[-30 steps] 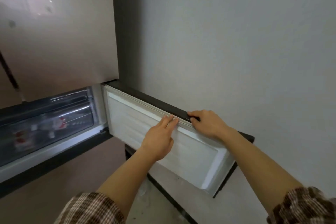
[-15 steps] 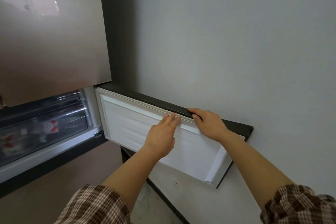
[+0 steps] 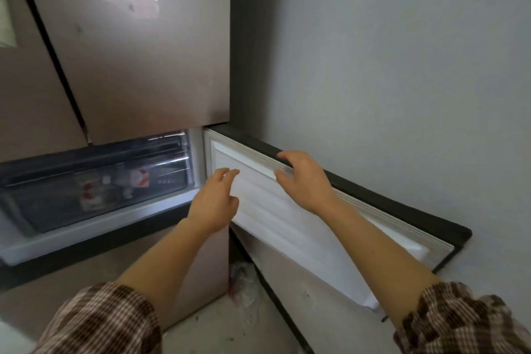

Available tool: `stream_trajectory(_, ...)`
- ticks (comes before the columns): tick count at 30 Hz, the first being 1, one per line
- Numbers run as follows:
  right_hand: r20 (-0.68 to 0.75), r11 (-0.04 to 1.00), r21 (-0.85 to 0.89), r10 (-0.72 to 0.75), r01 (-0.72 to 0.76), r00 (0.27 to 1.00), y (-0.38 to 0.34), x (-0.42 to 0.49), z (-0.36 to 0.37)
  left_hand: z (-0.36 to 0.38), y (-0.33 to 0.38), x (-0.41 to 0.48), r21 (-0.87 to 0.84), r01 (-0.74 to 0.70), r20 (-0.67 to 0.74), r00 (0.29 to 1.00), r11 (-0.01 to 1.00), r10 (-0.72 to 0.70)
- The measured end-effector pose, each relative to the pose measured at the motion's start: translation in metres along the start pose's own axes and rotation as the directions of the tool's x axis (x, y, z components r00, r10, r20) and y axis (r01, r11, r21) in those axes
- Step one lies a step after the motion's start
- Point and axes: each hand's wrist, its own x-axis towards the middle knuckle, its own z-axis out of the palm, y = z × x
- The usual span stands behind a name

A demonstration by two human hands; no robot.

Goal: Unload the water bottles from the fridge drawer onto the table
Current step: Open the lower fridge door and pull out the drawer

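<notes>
White ribbed door liner (image 3: 301, 218) swung open, right hand (image 3: 306, 181) curled loosely over its dark top edge, left hand (image 3: 214, 204) spread empty, smoky clear drawer (image 3: 94, 184) (bottles (image 3: 115, 187) blurred inside)

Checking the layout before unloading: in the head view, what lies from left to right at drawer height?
Clear fridge drawer holding red-labelled bottles → left hand → right hand on the open door's top edge → open door's outer end → grey wall.

Inventory, placed from the open fridge door (image 3: 301, 218):
- hands: two, left hand (image 3: 214, 205) left of its inner panel, right hand (image 3: 306, 181) at its top edge
- fridge drawer (image 3: 94, 190): one, further left
- water bottles (image 3: 115, 187): number unclear (blurred, red-and-white labels)
</notes>
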Motion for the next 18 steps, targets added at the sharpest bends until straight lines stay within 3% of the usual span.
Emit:
stream_trajectory(5, 0.173, 0.990, 0.124, -0.089, 0.068, 0.981, -0.073, 0.036, 0.086, -0.032, -0.093, -0.021, 0.006, 0.288, -0.005, 0.958, 0.958, -0.288)
stream_trajectory(10, 0.338, 0.976, 0.211, -0.126, 0.055, 0.932, -0.131, 0.077, 0.180, -0.052, -0.182, -0.032, -0.099, 0.552, 0.001, 0.832, 0.828, -0.555)
stream_trajectory(15, 0.481, 0.940, 0.325, -0.073, -0.101, 0.874, -0.177, 0.125, 0.265, -0.072, -0.268, -0.015, -0.264, 0.673, -0.006, 0.715, 0.691, -0.699)
stream_trajectory(18, 0.512, 0.868, 0.411, 0.033, -0.278, 0.858, -0.197, 0.154, 0.304, -0.080, -0.309, 0.002, -0.517, 0.707, 0.039, 0.583, 0.482, -0.812)
